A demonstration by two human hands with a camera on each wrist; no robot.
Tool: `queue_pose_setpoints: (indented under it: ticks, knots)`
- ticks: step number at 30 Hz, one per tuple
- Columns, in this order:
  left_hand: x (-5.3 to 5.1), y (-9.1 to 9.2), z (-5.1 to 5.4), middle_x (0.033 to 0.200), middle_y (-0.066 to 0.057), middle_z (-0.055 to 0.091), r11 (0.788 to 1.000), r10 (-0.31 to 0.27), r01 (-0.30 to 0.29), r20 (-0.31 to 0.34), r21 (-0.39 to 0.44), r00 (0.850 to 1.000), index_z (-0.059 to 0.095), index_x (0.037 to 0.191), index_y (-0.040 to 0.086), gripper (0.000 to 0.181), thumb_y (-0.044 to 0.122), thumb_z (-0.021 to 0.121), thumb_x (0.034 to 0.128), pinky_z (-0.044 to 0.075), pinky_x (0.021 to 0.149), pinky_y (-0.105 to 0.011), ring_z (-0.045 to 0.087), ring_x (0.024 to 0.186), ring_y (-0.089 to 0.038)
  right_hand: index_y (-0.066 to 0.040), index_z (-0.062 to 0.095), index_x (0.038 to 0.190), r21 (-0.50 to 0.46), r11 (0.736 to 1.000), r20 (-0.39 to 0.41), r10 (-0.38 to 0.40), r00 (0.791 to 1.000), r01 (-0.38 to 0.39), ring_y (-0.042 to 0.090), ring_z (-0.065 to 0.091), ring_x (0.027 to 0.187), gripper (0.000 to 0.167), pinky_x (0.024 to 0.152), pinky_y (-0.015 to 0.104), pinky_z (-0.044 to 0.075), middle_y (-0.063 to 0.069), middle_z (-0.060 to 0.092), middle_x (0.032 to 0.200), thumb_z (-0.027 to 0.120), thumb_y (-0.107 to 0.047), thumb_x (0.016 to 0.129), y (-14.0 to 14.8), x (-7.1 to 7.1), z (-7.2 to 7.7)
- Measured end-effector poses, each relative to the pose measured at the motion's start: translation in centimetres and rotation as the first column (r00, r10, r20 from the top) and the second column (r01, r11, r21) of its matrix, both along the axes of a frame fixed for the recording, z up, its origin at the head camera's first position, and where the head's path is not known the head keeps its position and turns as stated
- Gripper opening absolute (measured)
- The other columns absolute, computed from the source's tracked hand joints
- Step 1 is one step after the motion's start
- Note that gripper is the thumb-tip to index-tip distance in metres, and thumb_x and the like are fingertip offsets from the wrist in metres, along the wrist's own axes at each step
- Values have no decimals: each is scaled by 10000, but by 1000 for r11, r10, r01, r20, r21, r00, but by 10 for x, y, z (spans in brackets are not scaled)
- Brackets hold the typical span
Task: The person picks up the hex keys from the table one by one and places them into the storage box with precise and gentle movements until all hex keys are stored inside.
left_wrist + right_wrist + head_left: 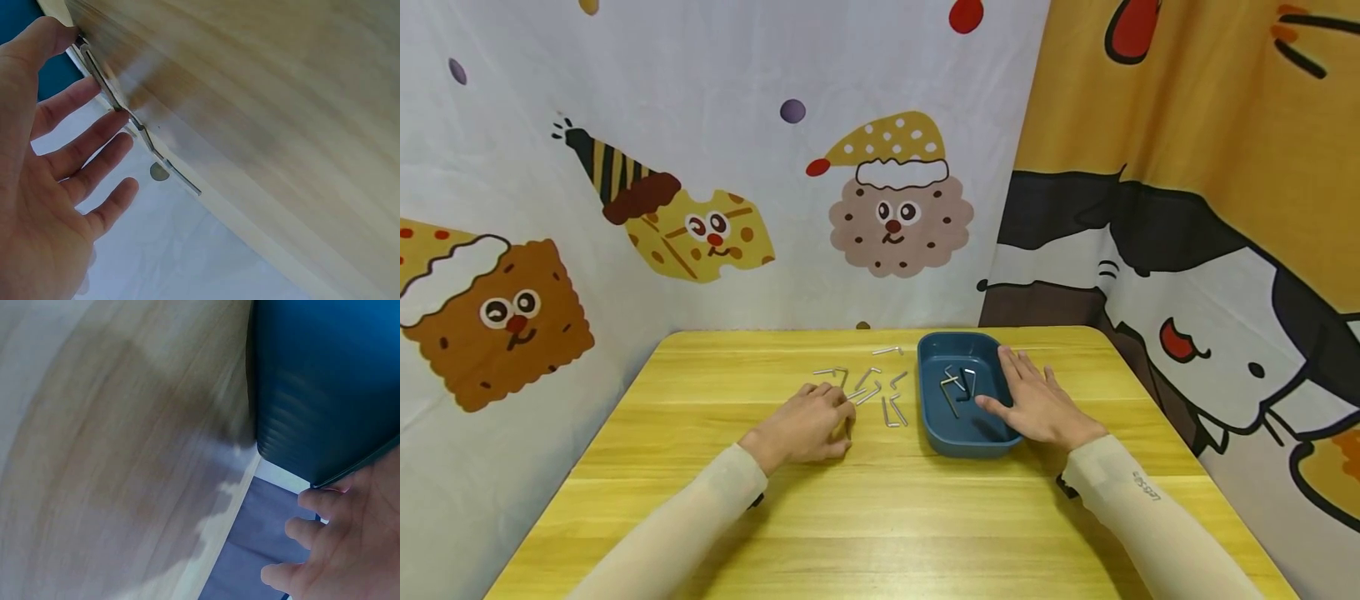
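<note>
My left hand [805,423] is low over the table at the left edge of a scatter of L-shaped metal keys [886,412], fingers bent loosely downward. In the left wrist view the fingers of that hand [69,169] are spread, with thumb and fingertips beside a line of metal keys [100,76]; no grip on one shows. A blue bin [973,448] holds several keys [951,400], some silver, one black. My right hand [1043,407] rests on the bin's right rim, fingers extended and thumb over the inside. In the right wrist view this hand [353,534] is beside the bin [325,387].
The wooden table [865,525] reaches back to a white curtain [737,83] with cartoon prints. A yellow curtain [1075,100] with a cartoon animal hangs at the right. One key [886,352] lies near the table's back edge.
</note>
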State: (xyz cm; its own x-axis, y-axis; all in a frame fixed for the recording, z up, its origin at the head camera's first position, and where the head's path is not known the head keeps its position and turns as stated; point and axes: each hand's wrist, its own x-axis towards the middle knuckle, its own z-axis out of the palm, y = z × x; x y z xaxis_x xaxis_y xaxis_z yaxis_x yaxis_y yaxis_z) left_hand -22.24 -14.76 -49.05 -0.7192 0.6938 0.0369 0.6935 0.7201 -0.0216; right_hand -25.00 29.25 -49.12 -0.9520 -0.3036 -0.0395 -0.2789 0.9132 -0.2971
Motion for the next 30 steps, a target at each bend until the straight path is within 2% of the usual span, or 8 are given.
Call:
queue_pose_setpoints:
  ticks: [5,10,15,21,24,30]
  knots:
    - [-2,1,-4,1359,-72,764,1000,-22,23,-57,13,998,757,1196,257,221,440,813,1084,608,1185,-583,704,1346,-326,-2,72,1864,-8,1000,-2,-5,1000,5,570,122,1806,1163,1403,870,78,270,113,1951,509,-797,1136,0,1,-2]
    - [-4,4,-6,1360,-76,761,999,-26,29,-117,24,993,744,1277,225,315,470,786,1084,600,1214,-572,706,1320,-324,-1,75,1863,-15,1000,-9,-6,1000,6,575,127,1803,1175,1398,877,79,275,120,1949,501,-814,1129,1,2,-2]
    - [-6,10,-3,1379,-86,757,998,-35,43,-163,48,986,738,1333,200,373,474,774,1081,588,1238,-582,702,1369,-349,-5,75,1865,-20,1000,-10,-9,1000,8,571,122,1805,1167,1398,878,74,274,118,1950,510,-802,1132,0,2,-1]
    - [-8,21,1,1396,-96,751,995,-57,73,-227,65,972,747,1373,180,403,449,781,1075,612,1197,-574,713,1364,-368,-8,76,1865,-24,1000,-9,-9,1000,8,570,117,1807,1165,1400,875,63,267,111,1952,512,-801,1132,0,2,-1]
    - [-10,27,3,1411,-100,745,995,-54,73,-245,69,968,742,1382,177,405,443,776,1080,613,1193,-569,716,1358,-366,-8,73,1865,-24,1000,-7,-9,1000,9,569,111,1808,1164,1401,874,57,267,106,1953,514,-799,1133,-1,2,-1]
    - [-15,40,8,1445,-107,739,994,-42,65,-245,87,969,732,1347,184,371,437,783,1080,607,1199,-562,706,1361,-346,-4,72,1864,-19,1000,-5,-6,1000,6,569,108,1808,1167,1404,869,53,266,102,1954,508,-802,1133,0,1,-2]
